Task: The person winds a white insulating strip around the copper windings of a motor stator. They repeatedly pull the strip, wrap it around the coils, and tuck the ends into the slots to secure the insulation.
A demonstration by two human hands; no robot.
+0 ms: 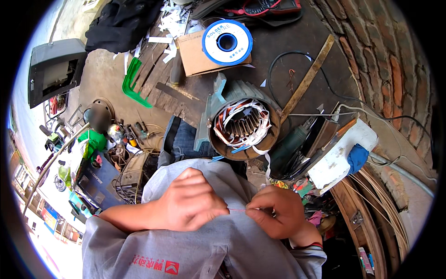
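Note:
My left hand (193, 202) is closed, thumb against the curled fingers. It pinches one end of a thin reddish wire (237, 210), stretched nearly level in front of my grey shirt. The other end is pinched between thumb and forefinger of my right hand (278, 211). Just beyond both hands lies an electric motor stator (278, 103) in a grey-green finned housing, its open end facing me. Inside its bore, copper windings (221, 124) are bound with white tape. Blue leads (240, 149) poke out at its lower rim, and a loose white tape (267, 165) hangs down from it.
Beyond the stator, a blue-rimmed solder wire spool (240, 52) sits on a cardboard box (200, 58). A wooden strip (309, 76) and black cable (274, 63) lie to its right. A green plastic piece (127, 88) is left; a white board (332, 169) with blue cloth (357, 159) stands right.

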